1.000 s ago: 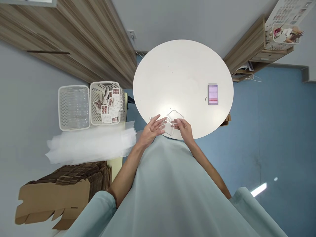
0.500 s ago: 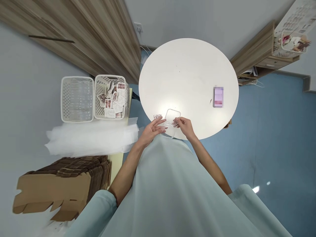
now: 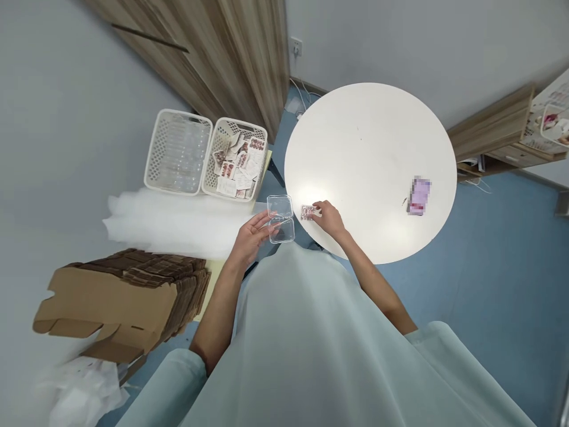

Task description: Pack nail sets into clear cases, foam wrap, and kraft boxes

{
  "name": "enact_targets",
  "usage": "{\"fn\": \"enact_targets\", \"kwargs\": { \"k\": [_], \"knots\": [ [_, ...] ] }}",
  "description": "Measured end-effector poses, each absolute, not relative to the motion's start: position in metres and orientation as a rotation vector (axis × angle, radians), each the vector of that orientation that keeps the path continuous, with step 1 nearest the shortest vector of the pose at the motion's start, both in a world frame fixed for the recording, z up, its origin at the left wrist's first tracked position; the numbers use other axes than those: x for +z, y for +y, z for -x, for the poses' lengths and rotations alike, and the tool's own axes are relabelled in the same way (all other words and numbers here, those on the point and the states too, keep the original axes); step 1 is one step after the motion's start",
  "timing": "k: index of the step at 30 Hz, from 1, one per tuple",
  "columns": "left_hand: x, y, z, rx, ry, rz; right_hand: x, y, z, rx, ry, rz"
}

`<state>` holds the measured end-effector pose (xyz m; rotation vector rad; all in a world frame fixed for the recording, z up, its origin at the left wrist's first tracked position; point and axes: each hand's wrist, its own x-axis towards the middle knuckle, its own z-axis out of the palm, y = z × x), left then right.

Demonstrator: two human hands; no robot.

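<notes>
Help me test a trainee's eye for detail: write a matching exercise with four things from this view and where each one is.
1. clear case
2. purple rectangular item
3. printed cards
4. small shiny piece

A. inside one of the white baskets
B. at the fingertips of the right hand
C. held in the left hand
D. on the round table, touched by neither hand

Pairs: 1-C, 2-D, 3-A, 4-B

On the round white table (image 3: 377,154) lie 1 pixelated purple object (image 3: 419,196) and dark specks (image 3: 404,201).
</notes>
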<state>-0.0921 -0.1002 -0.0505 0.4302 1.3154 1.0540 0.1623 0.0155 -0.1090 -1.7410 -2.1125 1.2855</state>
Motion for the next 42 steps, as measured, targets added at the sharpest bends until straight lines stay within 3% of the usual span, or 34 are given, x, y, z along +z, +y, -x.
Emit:
{"fn": "enact_targets", "kwargs": {
  "k": [9,21,35,42],
  "knots": [
    [-0.057,-0.117,0.125,1.103,1.305,-0.306,-0.143,0.01,-0.151,1.003,-2.487,1.863],
    [-0.061,-0.098,0.122,1.031,1.239,-0.342,-0.142,-0.006,-0.157,1.117,-2.226,1.881],
    [-0.046,-0.059,0.052,0.845,1.105,-0.47,-0.035,-0.032,-0.229,1.107,-1.618,1.683],
    [-0.035,-0.041,0.011,0.784,1.032,-0.536,0.002,-0.041,-0.243,1.146,-1.61,1.518]
  ]
}}
